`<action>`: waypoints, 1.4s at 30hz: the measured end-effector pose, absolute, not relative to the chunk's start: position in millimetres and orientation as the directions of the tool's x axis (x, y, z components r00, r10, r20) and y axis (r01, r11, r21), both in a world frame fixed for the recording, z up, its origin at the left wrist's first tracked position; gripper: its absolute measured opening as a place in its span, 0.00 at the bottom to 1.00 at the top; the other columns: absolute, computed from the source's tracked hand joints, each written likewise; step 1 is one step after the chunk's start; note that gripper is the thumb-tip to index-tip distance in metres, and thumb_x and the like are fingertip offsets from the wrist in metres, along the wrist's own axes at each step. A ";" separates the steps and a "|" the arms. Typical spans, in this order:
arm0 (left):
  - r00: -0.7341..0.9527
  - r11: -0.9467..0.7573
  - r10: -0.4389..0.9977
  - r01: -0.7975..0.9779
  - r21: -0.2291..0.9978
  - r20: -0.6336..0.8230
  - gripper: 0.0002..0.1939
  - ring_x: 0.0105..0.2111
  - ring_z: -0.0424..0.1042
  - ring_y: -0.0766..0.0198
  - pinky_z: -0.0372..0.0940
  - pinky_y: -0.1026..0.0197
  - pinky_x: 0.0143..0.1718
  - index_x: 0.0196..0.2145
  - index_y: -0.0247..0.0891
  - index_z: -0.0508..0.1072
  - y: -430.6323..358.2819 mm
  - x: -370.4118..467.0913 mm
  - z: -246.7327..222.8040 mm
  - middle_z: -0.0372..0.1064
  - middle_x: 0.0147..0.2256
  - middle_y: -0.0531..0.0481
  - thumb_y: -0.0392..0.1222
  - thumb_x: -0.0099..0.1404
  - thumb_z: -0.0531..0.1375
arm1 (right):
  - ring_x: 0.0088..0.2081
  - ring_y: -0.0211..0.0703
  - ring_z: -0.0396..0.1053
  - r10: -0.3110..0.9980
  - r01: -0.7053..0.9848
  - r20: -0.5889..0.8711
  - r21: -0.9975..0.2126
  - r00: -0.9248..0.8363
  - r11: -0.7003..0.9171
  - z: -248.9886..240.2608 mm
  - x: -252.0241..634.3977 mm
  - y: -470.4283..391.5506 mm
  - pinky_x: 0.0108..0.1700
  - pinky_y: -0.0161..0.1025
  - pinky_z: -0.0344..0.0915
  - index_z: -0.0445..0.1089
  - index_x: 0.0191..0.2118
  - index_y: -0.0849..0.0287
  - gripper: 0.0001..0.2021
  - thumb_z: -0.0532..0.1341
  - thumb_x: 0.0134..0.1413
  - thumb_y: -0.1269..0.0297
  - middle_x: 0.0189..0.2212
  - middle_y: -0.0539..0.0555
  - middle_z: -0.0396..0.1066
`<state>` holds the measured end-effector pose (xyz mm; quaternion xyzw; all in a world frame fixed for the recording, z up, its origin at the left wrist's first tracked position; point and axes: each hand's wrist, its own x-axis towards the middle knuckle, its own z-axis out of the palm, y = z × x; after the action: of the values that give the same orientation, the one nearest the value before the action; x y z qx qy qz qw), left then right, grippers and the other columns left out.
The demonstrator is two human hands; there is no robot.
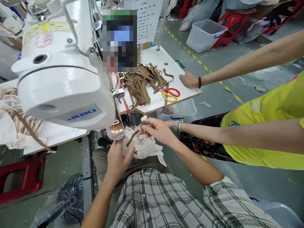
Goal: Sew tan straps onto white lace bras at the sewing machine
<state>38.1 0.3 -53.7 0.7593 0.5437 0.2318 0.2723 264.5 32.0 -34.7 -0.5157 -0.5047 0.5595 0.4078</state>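
My right hand [158,131] is closed, pinching a brown strap [133,137] with a small whitish end showing above the fingertips. Below it a cream lace bra piece [144,147] hangs over my lap, beside the sewing machine's lower end. My left hand [118,156] grips the left edge of the lace, its thumb over the cloth and its fingertips close to the machine's round, copper-coloured part [117,129]. The white sewing machine [59,88] stands to the upper left and hides its needle area from view.
Brown straps [140,84] lie heaped on the white table [174,66], with red-and-yellow scissors [169,94] beside them. A co-worker in a yellow shirt [266,126] stands at right, one hand [189,79] on the table edge. More cream garments [21,117] lie left; a red stool [22,179] stands below.
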 end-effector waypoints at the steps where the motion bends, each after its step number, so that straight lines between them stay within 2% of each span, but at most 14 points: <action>1: 0.346 -0.312 0.935 0.687 0.656 0.082 0.34 0.59 0.64 0.40 0.63 0.43 0.55 0.61 0.35 0.64 -0.9 44.3 -51.5 0.65 0.58 0.31 0.53 0.62 0.64 | 0.24 0.35 0.71 0.955 0.130 -0.164 -0.982 -0.247 -0.135 -28.4 257.6 21.9 0.28 0.33 0.66 0.68 0.33 0.58 0.09 0.59 0.60 0.58 0.26 0.49 0.75; 4: 0.557 -0.440 0.825 0.526 0.728 0.096 0.22 0.53 0.69 0.46 0.64 0.49 0.53 0.51 0.37 0.72 -2.2 60.9 -45.0 0.71 0.50 0.37 0.50 0.62 0.64 | 0.24 0.36 0.71 0.866 0.210 -0.151 -0.976 -0.477 -0.054 -14.7 244.9 2.0 0.29 0.34 0.66 0.71 0.34 0.57 0.09 0.57 0.62 0.62 0.23 0.49 0.73; 6: 0.633 -0.408 0.773 0.450 0.795 0.039 0.11 0.42 0.73 0.55 0.66 0.55 0.45 0.39 0.37 0.76 -2.1 65.0 -41.4 0.75 0.39 0.42 0.46 0.69 0.57 | 0.23 0.36 0.69 0.896 0.205 -0.143 -0.977 -0.420 -0.059 -13.7 248.5 4.3 0.27 0.33 0.65 0.71 0.35 0.57 0.08 0.58 0.62 0.60 0.22 0.48 0.72; 13: 0.678 0.065 0.697 0.263 0.963 -0.232 0.21 0.37 0.75 0.61 0.65 0.62 0.42 0.37 0.35 0.79 -9.3 40.5 -26.4 0.78 0.35 0.46 0.48 0.74 0.50 | 0.16 0.29 0.51 0.973 -0.214 -0.196 -0.962 0.117 -0.168 -43.3 288.4 72.6 0.16 0.30 0.46 0.67 0.29 0.57 0.14 0.68 0.51 0.53 0.19 0.47 0.68; 15: 0.659 0.155 0.710 0.198 0.968 -0.248 0.22 0.37 0.75 0.60 0.65 0.62 0.42 0.35 0.34 0.79 -8.6 37.3 -22.0 0.78 0.35 0.46 0.50 0.73 0.51 | 0.18 0.30 0.53 0.952 -0.418 -0.299 -0.875 0.073 -0.243 -53.8 277.0 73.4 0.17 0.29 0.50 0.68 0.30 0.57 0.15 0.69 0.47 0.52 0.22 0.48 0.69; 17: 0.587 0.200 0.769 0.155 0.967 -0.254 0.23 0.36 0.75 0.60 0.66 0.61 0.43 0.33 0.34 0.79 -5.8 39.6 -17.4 0.78 0.33 0.46 0.52 0.73 0.51 | 0.21 0.33 0.60 0.893 -0.516 -0.411 -0.734 -0.180 -0.442 -63.4 254.1 56.3 0.20 0.31 0.59 0.70 0.33 0.57 0.21 0.65 0.49 0.41 0.26 0.50 0.71; 19: 0.516 0.233 0.811 0.149 0.961 -0.276 0.24 0.36 0.75 0.60 0.66 0.60 0.44 0.31 0.35 0.79 -2.1 45.1 -12.7 0.78 0.32 0.47 0.52 0.73 0.50 | 0.25 0.40 0.66 0.755 -0.417 -0.445 -0.642 -0.481 -0.644 -70.0 230.3 29.8 0.26 0.37 0.67 0.72 0.37 0.58 0.32 0.55 0.51 0.29 0.26 0.53 0.71; 21: 0.494 0.264 0.811 0.171 0.949 -0.314 0.24 0.35 0.74 0.60 0.66 0.60 0.44 0.29 0.36 0.78 1.1 49.8 -8.8 0.77 0.31 0.47 0.51 0.72 0.50 | 0.27 0.42 0.67 0.703 -0.320 -0.424 -0.674 -0.571 -0.666 -72.0 214.7 7.7 0.33 0.40 0.69 0.73 0.40 0.58 0.32 0.55 0.52 0.30 0.22 0.51 0.67; 25: 0.491 0.279 0.788 0.251 0.927 -0.371 0.22 0.27 0.70 0.63 0.66 0.60 0.36 0.29 0.36 0.79 4.8 48.7 -7.0 0.73 0.24 0.50 0.49 0.71 0.51 | 0.27 0.38 0.63 0.870 -0.208 -0.356 -0.874 -0.339 -0.439 -64.9 210.2 6.5 0.35 0.35 0.65 0.74 0.39 0.56 0.17 0.62 0.57 0.46 0.22 0.47 0.64; 29: 0.468 0.199 0.841 0.201 0.959 -0.273 0.20 0.35 0.73 0.61 0.66 0.61 0.42 0.32 0.35 0.79 9.2 42.6 -9.5 0.78 0.33 0.48 0.47 0.72 0.51 | 0.30 0.36 0.64 0.954 -0.171 -0.230 -0.950 -0.190 -0.263 -54.1 215.1 29.3 0.33 0.33 0.63 0.75 0.39 0.56 0.16 0.60 0.60 0.48 0.29 0.50 0.69; 32: 0.439 0.155 0.872 0.171 0.973 -0.216 0.21 0.36 0.74 0.60 0.67 0.60 0.42 0.33 0.35 0.79 12.2 45.4 -10.5 0.78 0.34 0.47 0.48 0.73 0.51 | 0.24 0.35 0.63 0.909 -0.113 -0.220 -0.955 -0.355 -0.275 -45.2 217.0 38.0 0.29 0.34 0.63 0.74 0.40 0.56 0.16 0.60 0.60 0.48 0.22 0.47 0.65; 35: 0.417 -0.062 0.908 0.227 0.972 -0.040 0.18 0.39 0.76 0.59 0.68 0.60 0.44 0.40 0.36 0.79 13.9 48.0 -11.2 0.79 0.39 0.45 0.45 0.73 0.52 | 0.22 0.35 0.63 0.936 -0.035 -0.183 -0.979 -0.299 -0.203 -36.3 218.9 50.6 0.27 0.34 0.63 0.75 0.39 0.56 0.15 0.63 0.58 0.49 0.19 0.46 0.65; 39: 0.358 -0.425 0.894 0.488 0.763 0.269 0.17 0.45 0.75 0.59 0.68 0.60 0.46 0.53 0.40 0.74 18.2 36.9 -16.0 0.77 0.46 0.44 0.39 0.73 0.52 | 0.24 0.36 0.67 0.983 0.008 -0.091 -0.996 -0.157 -0.091 -30.4 219.8 81.4 0.28 0.34 0.65 0.74 0.33 0.58 0.16 0.65 0.55 0.49 0.21 0.49 0.69; 42: 0.200 -0.378 0.919 0.696 0.611 0.340 0.16 0.49 0.72 0.57 0.66 0.61 0.47 0.53 0.44 0.75 21.9 25.6 -20.2 0.73 0.49 0.44 0.39 0.72 0.52 | 0.24 0.37 0.67 0.972 0.097 -0.034 -0.995 -0.231 -0.012 -30.8 217.2 100.6 0.28 0.35 0.65 0.72 0.31 0.58 0.13 0.65 0.55 0.52 0.21 0.50 0.70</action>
<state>25.6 21.9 -20.2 0.7572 0.5332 0.3398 0.1640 217.2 100.6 -30.8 -0.4673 -0.5724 0.5363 0.4079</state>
